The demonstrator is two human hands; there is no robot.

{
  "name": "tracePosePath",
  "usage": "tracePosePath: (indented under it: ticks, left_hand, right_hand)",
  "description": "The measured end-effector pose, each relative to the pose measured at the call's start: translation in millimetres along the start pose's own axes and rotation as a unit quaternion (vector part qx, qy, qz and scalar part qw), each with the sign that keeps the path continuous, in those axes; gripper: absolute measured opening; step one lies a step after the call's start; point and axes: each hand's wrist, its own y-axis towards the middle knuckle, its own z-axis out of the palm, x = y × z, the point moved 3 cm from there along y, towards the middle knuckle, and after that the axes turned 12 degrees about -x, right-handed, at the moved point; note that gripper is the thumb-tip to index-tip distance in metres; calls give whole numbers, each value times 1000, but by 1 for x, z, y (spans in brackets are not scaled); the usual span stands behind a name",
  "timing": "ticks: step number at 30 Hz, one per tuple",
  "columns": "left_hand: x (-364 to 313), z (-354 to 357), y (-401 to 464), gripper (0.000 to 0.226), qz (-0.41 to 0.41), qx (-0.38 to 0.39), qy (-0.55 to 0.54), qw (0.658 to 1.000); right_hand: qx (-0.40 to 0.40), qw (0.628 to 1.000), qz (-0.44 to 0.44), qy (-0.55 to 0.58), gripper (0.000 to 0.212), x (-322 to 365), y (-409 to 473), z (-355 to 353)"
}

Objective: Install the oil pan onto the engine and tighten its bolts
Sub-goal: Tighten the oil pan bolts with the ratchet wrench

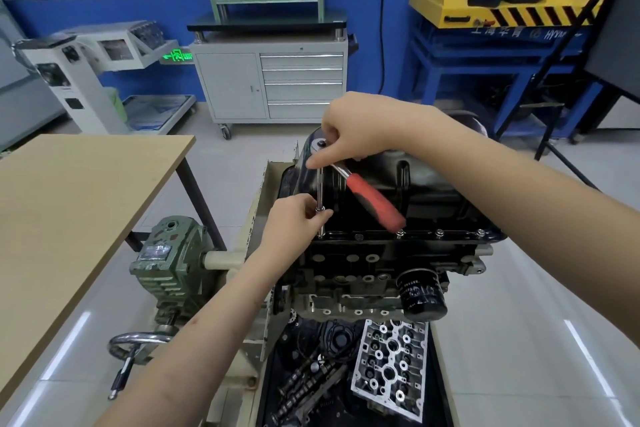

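Both hands [298, 215] on ratchet [370, 199] over oil pan [426, 191]

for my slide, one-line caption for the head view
Left hand steadies the extension bar on an oil pan flange bolt; right hand grips the ratchet head.

Engine stand [258, 204], cream-painted and chipped, carries engine [367, 263] upturned, black oil pan [415, 184] on top. Green gearbox [169, 263] fixed on stand's left side, chrome handwheel [138, 345] below it. Black tray [277, 374] in stand's base holds cylinder head [389, 369] on right, camshafts [304, 388] beside it on left. Stand rests on grey tiled floor [519, 322]. Wooden table [69, 204] stands on floor at left. Grey tool cabinet [268, 80] on castors stands on floor behind.
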Motion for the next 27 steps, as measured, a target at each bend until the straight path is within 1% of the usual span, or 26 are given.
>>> tracePosePath:
  ticks: [2,5,6,8,10,12,13,15,16,18,20,24,27]
  left_hand:
    - [-2,-1,2,27,17,18,2,1000]
    - [-5,-3,4,26,39,44,-3,998]
    - [-5,-4,3,25,45,49,-6,998]
    - [-3,-5,1,24,41,50,-12,998]
    - [1,-4,-1,22,16,31,-27,999]
    - [3,-4,-2,17,-17,3,-46,999]
    - [3,-4,-2,15,-26,-4,-45,999]
    - [3,0,-2,18,-28,-2,-27,999]
    - [2,1,-2,20,-28,1,-19,999]
    - [0,2,-1,24,-29,4,-11,1000]
    - [-1,1,-1,27,-20,6,-3,1000]
    - [-2,-4,-1,27,8,27,9,1000]
    - [-3,-5,-1,32,24,46,12,999]
  right_hand:
    - [9,1000,-5,6,45,1,1,0]
    - [29,999,-38,16,29,4,0,-3]
    - [34,998,-45,29,28,4,-1,-4]
    - [35,997,-52,51,35,4,-2,-5]
    - [24,997,-55,47,36,4,-1,-6]
    - [3,999,-45,19,37,3,1,-6]
    - [-8,999,-37,-5,42,2,1,-5]
    - [-26,999,-16,-43,52,1,1,-1]
    - [-32,998,-5,-47,53,1,0,0]
    - [-38,998,5,-42,50,3,1,2]
    - [-32,999,-4,-35,47,6,3,1]
    - [11,1000,-28,-5,34,7,4,-3]
    - [32,998,-50,15,31,5,1,-5]
